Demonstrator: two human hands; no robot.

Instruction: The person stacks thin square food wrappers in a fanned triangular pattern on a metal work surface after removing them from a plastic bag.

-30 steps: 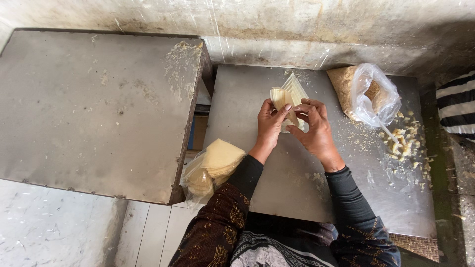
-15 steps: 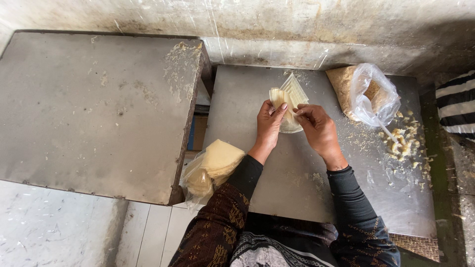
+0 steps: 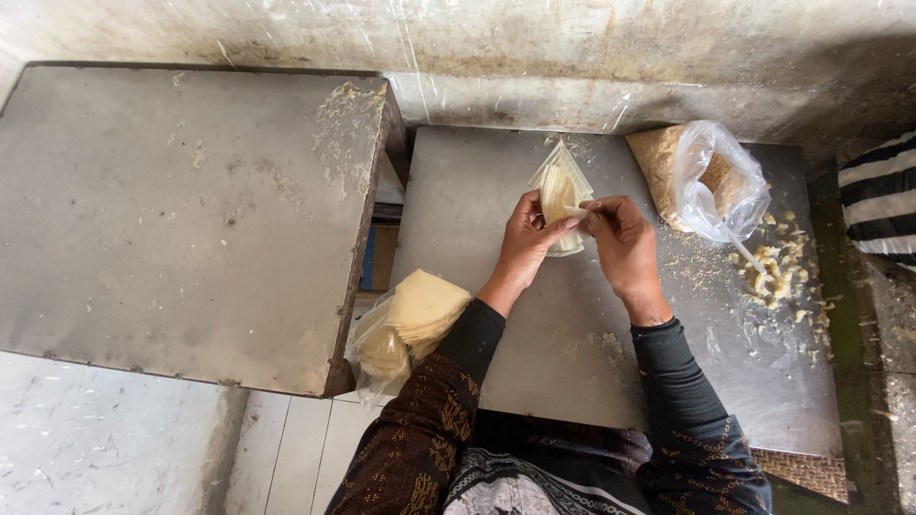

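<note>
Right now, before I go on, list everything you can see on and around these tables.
Clear pouch of pale yellow strips: one, held over the right table.
Grey metal tables: two, left one bare but for crumbs at its far corner, right one under the hands.
Clear plastic bag of tan crumbs: one, far right of the right table.
Pale yellow scraps: a scattered pile, right table's right edge.
Bagged stack of pale yellow sheets: one, low in the gap between the tables.
Striped cloth: one, black and white, right edge of view.
Left hand: grips the pouch.
Right hand: pinches a strip at the pouch.
</note>
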